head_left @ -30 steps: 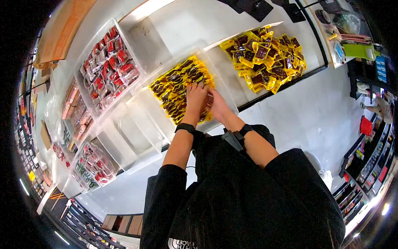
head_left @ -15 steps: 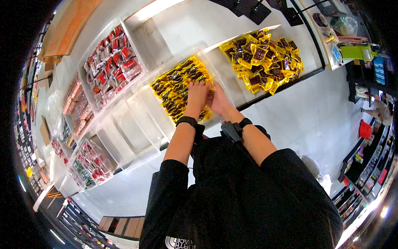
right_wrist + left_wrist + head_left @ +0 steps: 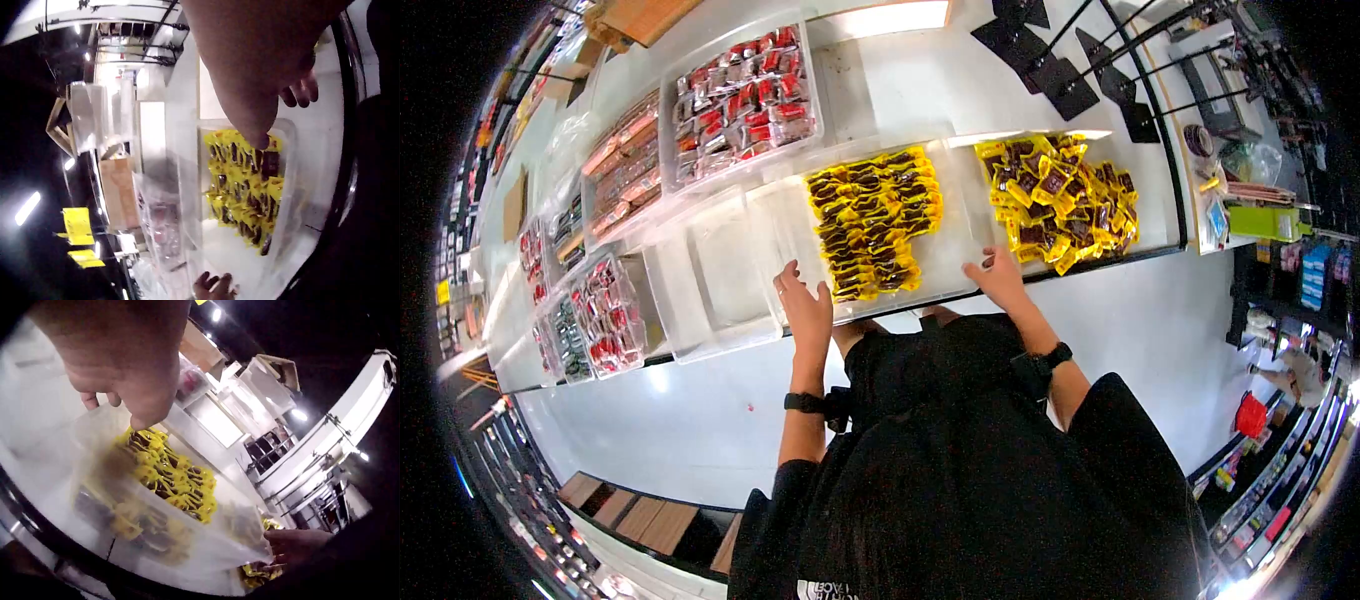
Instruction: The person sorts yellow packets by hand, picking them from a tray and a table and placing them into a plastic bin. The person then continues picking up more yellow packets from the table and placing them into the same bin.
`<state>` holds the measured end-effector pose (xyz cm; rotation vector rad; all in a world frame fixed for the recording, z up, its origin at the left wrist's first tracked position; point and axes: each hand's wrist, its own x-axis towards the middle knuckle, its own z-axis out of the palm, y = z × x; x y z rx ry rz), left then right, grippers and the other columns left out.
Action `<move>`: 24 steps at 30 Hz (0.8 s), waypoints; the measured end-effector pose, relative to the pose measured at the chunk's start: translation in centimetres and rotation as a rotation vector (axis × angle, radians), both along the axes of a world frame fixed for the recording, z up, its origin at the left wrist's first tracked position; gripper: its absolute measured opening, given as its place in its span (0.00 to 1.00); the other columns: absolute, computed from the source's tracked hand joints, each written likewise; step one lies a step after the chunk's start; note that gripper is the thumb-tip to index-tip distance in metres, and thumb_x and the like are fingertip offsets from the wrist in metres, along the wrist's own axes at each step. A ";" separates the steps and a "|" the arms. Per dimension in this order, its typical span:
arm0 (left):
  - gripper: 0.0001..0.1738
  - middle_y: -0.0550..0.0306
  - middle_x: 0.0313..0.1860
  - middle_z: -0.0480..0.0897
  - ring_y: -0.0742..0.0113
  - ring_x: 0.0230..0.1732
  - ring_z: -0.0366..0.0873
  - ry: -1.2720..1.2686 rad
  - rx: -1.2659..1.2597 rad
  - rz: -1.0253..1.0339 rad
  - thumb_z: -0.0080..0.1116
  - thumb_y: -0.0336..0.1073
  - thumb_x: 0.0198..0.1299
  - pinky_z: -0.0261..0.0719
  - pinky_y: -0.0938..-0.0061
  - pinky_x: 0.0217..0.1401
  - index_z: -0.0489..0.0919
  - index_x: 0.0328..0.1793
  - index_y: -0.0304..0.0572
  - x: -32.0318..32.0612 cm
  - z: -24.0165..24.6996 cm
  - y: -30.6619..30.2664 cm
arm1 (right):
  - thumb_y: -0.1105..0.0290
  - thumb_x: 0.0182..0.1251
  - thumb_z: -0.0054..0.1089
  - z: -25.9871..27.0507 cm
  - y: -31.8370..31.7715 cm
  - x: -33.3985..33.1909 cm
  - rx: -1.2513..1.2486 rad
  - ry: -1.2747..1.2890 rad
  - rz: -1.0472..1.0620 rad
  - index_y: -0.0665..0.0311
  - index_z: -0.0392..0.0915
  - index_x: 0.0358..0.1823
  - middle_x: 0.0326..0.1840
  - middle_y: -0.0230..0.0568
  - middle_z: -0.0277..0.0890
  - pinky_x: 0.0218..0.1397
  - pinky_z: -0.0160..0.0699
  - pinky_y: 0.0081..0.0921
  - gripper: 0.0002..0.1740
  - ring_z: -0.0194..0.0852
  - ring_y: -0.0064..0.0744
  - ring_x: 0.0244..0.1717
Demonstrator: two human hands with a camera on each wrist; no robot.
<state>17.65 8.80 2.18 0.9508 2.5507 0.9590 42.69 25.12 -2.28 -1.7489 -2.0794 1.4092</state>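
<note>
Rows of yellow-wrapped snack packets (image 3: 870,220) with dark contents stand closely packed in a translucent plastic bin (image 3: 945,258). My left hand (image 3: 805,305) is spread at the bin's near left side, fingers loosely bent and holding nothing. On the near right side my right hand (image 3: 1003,280) is also relaxed, its fingers apart and empty. Both hands flank the bin in the left wrist view, where the packets (image 3: 172,475) show partly through its cloudy wall. From the right wrist, the right hand (image 3: 262,75) overlaps the bin's edge near the packets.
To the right lies a loose heap of the same yellow packets (image 3: 1060,200). Bins of red packets (image 3: 745,100) and longer wrapped snacks (image 3: 625,170) stand at the left, beside a clear bin (image 3: 720,265). Black tags (image 3: 1060,85) hang over the back right.
Both hands were together at the near right end of the rows, around a packet. They have parted to either side, empty. The head view has shifted, with the bins lower and further right.
</note>
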 end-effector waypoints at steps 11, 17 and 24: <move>0.25 0.38 0.48 0.72 0.44 0.51 0.69 -0.027 -0.144 0.036 0.53 0.31 0.48 0.67 0.60 0.53 0.67 0.55 0.32 -2.0 -6.2 -1.0 | 0.70 0.50 0.50 -9.2 1.0 -0.3 0.043 0.111 0.093 0.63 0.71 0.53 0.31 0.46 0.75 0.33 0.72 0.26 0.25 0.73 0.33 0.29; 0.23 0.41 0.43 0.78 0.46 0.47 0.74 -0.475 0.214 0.069 0.47 0.31 0.51 0.70 0.64 0.51 0.70 0.56 0.41 -2.5 -9.9 -2.4 | 0.68 0.53 0.47 -6.0 1.0 0.3 0.048 0.069 0.219 0.63 0.71 0.54 0.29 0.43 0.75 0.30 0.72 0.27 0.24 0.71 0.30 0.26; 0.22 0.40 0.40 0.78 0.46 0.43 0.76 -0.464 0.205 -0.020 0.46 0.32 0.52 0.71 0.65 0.47 0.69 0.56 0.41 2.7 -3.6 -3.4 | 0.68 0.53 0.51 -1.8 -1.4 5.9 0.019 0.051 0.129 0.63 0.71 0.54 0.35 0.42 0.77 0.33 0.74 0.25 0.24 0.74 0.29 0.32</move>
